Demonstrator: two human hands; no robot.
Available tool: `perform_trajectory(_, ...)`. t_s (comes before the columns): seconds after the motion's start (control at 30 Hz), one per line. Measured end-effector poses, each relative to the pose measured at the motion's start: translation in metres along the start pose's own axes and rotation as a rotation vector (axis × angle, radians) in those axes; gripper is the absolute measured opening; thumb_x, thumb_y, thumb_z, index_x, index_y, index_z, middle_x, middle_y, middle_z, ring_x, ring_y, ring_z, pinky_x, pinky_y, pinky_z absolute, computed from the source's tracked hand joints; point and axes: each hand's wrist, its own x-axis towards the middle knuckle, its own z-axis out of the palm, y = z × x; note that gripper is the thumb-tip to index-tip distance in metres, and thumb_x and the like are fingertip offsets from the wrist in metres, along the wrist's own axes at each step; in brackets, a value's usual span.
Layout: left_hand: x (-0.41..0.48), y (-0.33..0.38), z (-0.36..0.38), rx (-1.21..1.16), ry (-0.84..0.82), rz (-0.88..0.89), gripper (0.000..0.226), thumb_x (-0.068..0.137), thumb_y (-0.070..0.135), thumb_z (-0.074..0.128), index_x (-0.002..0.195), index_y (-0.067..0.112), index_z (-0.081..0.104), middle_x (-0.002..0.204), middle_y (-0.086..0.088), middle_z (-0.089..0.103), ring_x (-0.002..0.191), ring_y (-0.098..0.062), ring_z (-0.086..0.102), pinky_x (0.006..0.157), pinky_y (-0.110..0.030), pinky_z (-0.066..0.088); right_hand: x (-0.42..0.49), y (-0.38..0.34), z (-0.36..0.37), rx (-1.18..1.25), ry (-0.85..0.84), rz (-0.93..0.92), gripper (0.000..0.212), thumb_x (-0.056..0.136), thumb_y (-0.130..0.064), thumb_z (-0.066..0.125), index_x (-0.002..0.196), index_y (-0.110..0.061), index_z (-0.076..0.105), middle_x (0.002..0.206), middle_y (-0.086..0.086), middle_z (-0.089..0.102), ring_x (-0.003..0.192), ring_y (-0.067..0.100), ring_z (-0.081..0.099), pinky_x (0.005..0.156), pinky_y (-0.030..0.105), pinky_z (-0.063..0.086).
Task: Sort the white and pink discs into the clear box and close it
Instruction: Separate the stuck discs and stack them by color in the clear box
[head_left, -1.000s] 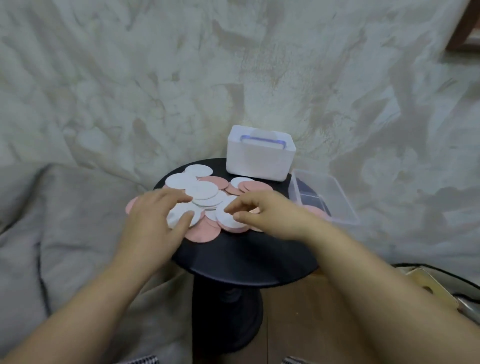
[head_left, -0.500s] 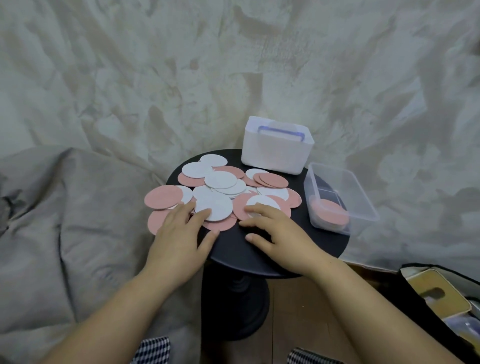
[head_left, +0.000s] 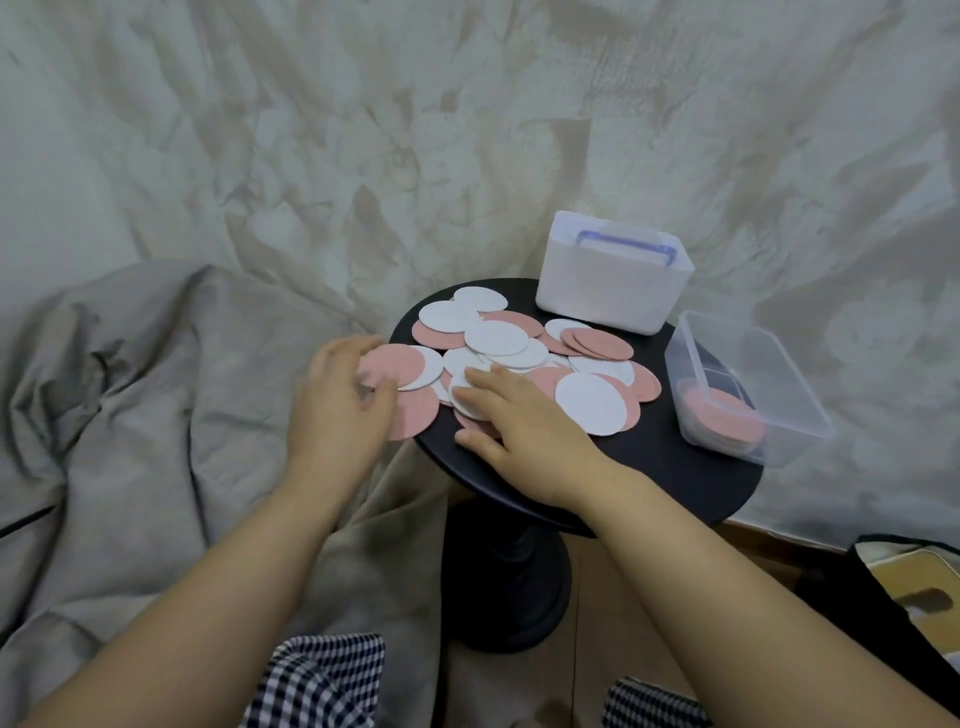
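Note:
Several white and pink discs (head_left: 511, 345) lie overlapping on a small round black table (head_left: 654, 467). Two pink discs (head_left: 402, 364) overhang its left edge. My left hand (head_left: 332, 415), blurred, lies over them with fingers and thumb spread on top. Flat on a white disc (head_left: 470, 402) near the front of the pile rests my right hand (head_left: 524, 423), fingers straight. An open clear box (head_left: 810, 415) stands on the table's right side, with a stack of pink discs (head_left: 722, 418) inside.
A white box with a purple handle (head_left: 613, 280) stands at the table's back edge. Crumpled grey cloth (head_left: 130, 415) lies to the left and a draped sheet hangs behind. A dark bag (head_left: 904, 597) sits on the floor at the right.
My left hand has slid left onto the overhanging pink discs. My right hand has shifted left onto a white disc. The view has moved nearer and to the left.

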Motion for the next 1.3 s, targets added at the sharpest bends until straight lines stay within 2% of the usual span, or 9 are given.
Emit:
perform_trajectory(0.1,0.010,-0.018,0.001,-0.193,-0.075,-0.397,0.058,0.082,0.030,0.062,0.134,0.014,0.044,0.131,-0.008,0.051,0.116,-0.023,0.052,0.099,-0.041,0.043,-0.003,0.002,-0.001,-0.024,-0.019,0.005,0.048,0.096,-0.039,0.042,0.142,-0.026,0.033,0.154,-0.011,0.018,0.143,0.013,0.007,0.110,0.022,0.009)
perform_trajectory(0.23,0.014,-0.017,0.006,-0.417,-0.137,-0.516,0.050,0.080,0.019,0.068,0.126,0.010,0.050,0.095,-0.003,0.063,0.086,-0.022,0.063,0.073,-0.040,0.056,-0.008,0.008,-0.002,-0.017,-0.016,0.027,0.048,0.096,-0.040,0.041,0.142,-0.030,0.032,0.154,-0.013,0.018,0.143,0.010,0.006,0.111,0.022,0.009)
perform_trajectory(0.37,0.015,-0.011,0.010,-0.362,-0.175,-0.385,0.053,0.068,0.021,0.079,0.116,0.011,0.059,0.069,0.000,0.058,0.067,-0.018,0.058,0.071,-0.037,0.050,-0.017,0.015,-0.004,-0.007,-0.008,0.057,0.048,0.096,-0.041,0.041,0.142,-0.031,0.032,0.154,-0.014,0.018,0.143,0.007,0.006,0.111,0.021,0.007)
perform_trajectory(0.6,0.005,0.015,0.021,-0.122,-0.194,-0.145,0.047,0.072,0.020,0.076,0.117,0.021,0.062,0.069,0.008,0.057,0.064,-0.006,0.051,0.055,-0.007,0.036,-0.033,0.028,-0.011,0.002,-0.008,0.108,0.048,0.095,-0.041,0.043,0.142,-0.032,0.033,0.153,-0.015,0.019,0.142,0.006,0.008,0.109,0.018,0.007)
perform_trajectory(0.77,0.000,0.032,0.029,0.021,-0.242,-0.079,0.058,0.074,0.030,0.073,0.129,0.024,0.054,0.088,0.006,0.065,0.089,-0.014,0.060,0.076,-0.026,0.046,-0.042,0.028,-0.011,0.025,0.072,0.160,0.060,0.090,-0.045,0.050,0.144,-0.031,0.027,0.154,-0.010,0.019,0.142,0.009,0.011,0.112,0.024,0.009)
perform_trajectory(0.93,-0.003,0.019,0.022,0.106,-0.205,0.058,0.038,0.079,0.029,0.066,0.116,0.022,0.063,0.105,-0.001,0.063,0.097,-0.022,0.057,0.073,-0.027,0.040,-0.040,0.013,-0.006,-0.062,0.169,0.069,0.061,0.087,-0.050,0.054,0.140,-0.027,0.037,0.153,-0.006,0.023,0.144,0.015,0.010,0.112,0.033,-0.008)
perform_trajectory(1.1,-0.005,0.012,0.021,0.206,-0.364,0.411,0.048,0.085,0.034,0.040,0.120,0.009,0.061,0.130,-0.012,0.056,0.123,-0.032,0.046,0.105,-0.040,0.029,-0.041,-0.003,0.005,-0.029,0.041,-0.033,0.066,0.083,-0.054,0.057,0.140,-0.029,0.037,0.151,-0.012,0.025,0.138,0.008,0.019,0.110,0.026,0.021)
perform_trajectory(1.2,-0.010,0.011,0.020,0.164,-0.583,0.465,0.052,0.087,0.036,0.033,0.126,0.011,0.056,0.136,-0.006,0.052,0.131,-0.022,0.040,0.109,-0.030,0.024,-0.047,-0.001,0.005,-0.018,0.070,-0.022,0.061,0.082,-0.052,0.059,0.137,-0.032,0.042,0.147,-0.017,0.031,0.134,0.005,0.027,0.105,0.024,0.030)
perform_trajectory(1.3,-0.009,0.008,0.017,0.184,-0.575,0.501,0.048,0.087,0.034,0.038,0.123,0.011,0.059,0.129,-0.004,0.058,0.125,-0.020,0.047,0.105,-0.027,0.031,-0.055,0.005,0.005,0.000,0.098,0.008,0.056,0.078,-0.055,0.061,0.129,-0.034,0.050,0.144,-0.021,0.035,0.132,0.002,0.029,0.104,0.026,0.035)
